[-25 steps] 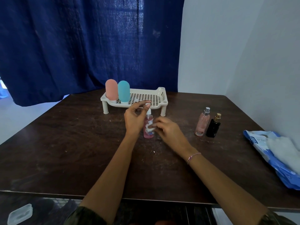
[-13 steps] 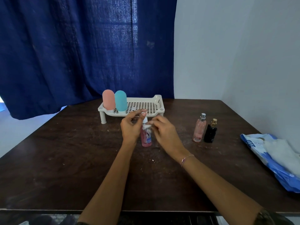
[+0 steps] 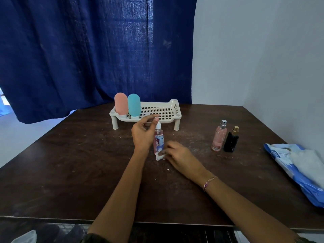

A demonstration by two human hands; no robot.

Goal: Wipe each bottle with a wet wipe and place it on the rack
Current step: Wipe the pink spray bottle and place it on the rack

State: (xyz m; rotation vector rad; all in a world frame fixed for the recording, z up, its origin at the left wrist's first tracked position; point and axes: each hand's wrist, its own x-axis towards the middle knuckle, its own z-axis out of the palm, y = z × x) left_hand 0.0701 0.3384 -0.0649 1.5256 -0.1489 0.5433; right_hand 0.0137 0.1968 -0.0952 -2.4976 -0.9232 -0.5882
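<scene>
Spray bottle could tip on us

Our left hand (image 3: pixel 142 135) fingers only pinch the bottle (image 3: pixel 158 140) cap mid-frame; right hand (image 3: pixel 180 158) fingers hold the wipe (image 3: pixel 160 157) low, so a hard rub topples it.

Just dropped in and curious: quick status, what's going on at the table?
Left hand steadies pump bottle by its top. Right hand presses wet wipe at its base. Rack holds two bottles; path clear.

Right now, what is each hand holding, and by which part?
The left hand pinches the white pump top of the small pink labelled bottle. The right hand presses a crumpled white wet wipe against the bottle's base.
</scene>
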